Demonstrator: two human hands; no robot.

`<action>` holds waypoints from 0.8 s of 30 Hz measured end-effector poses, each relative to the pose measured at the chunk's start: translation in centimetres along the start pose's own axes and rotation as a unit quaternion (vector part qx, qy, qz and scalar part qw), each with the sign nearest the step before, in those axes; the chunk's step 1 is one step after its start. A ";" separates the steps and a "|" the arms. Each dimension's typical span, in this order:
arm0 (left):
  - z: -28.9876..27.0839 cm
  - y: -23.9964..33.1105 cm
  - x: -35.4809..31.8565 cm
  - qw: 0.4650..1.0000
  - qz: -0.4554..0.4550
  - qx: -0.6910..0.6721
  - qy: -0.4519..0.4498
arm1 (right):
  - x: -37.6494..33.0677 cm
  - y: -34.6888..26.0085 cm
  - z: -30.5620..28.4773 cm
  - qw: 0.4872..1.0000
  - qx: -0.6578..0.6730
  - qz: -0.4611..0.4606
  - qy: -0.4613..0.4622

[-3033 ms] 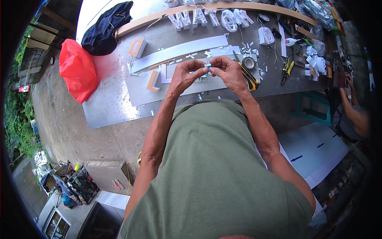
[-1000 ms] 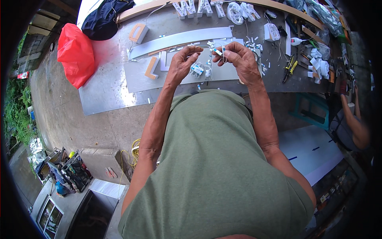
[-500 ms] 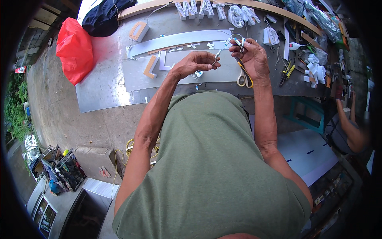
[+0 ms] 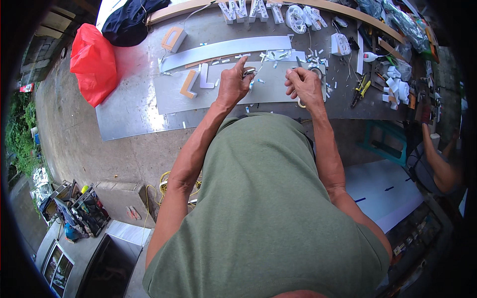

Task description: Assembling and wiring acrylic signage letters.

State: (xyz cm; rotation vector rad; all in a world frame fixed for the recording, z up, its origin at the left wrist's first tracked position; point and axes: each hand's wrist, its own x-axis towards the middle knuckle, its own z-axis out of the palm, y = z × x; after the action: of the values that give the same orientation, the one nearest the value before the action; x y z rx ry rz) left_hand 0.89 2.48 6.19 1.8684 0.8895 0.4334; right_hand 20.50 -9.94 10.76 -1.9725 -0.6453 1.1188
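Observation:
My left hand is over the metal worktable, its fingers curled around a thin wired string of small white LED modules. The forefinger points up and away. To the right, my right hand is closed, thumb against the fingers; whatever it pinches is too small or hidden. Beneath and beside that hand lies a pair of scissors, partly covered by it. More small white-and-blue modules lie scattered beyond the right hand. Left of my left hand are an L-shaped white letter piece and an orange-sided letter piece.
White channel letters stand along the far side. A long white strip lies across the table. A red bag sits at the left edge; yellow-handled pliers and white offcuts lie right. Another person's arm shows far right.
The module string no longer stretches between my hands. My left hand has moved left with it; my right hand has dropped lower and nearer the scissors.

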 end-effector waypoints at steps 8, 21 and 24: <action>0.2 2.6 -0.4 0.988 0.134 0.062 -0.043 | 1.3 0.8 4.9 0.935 0.319 0.067 -0.139; -3.2 1.6 -0.4 0.994 0.104 -0.023 -0.007 | 0.1 -0.1 2.9 0.946 0.244 -0.077 -0.198; -3.5 1.6 -0.4 0.988 0.014 -0.115 -0.099 | -0.3 -0.7 2.6 0.952 0.200 -0.081 -0.218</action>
State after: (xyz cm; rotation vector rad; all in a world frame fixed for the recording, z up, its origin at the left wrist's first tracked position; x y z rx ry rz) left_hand -1.00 3.96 9.18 1.6797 0.6516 0.3440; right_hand 18.04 -8.76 10.66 -1.3161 -0.7232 1.4648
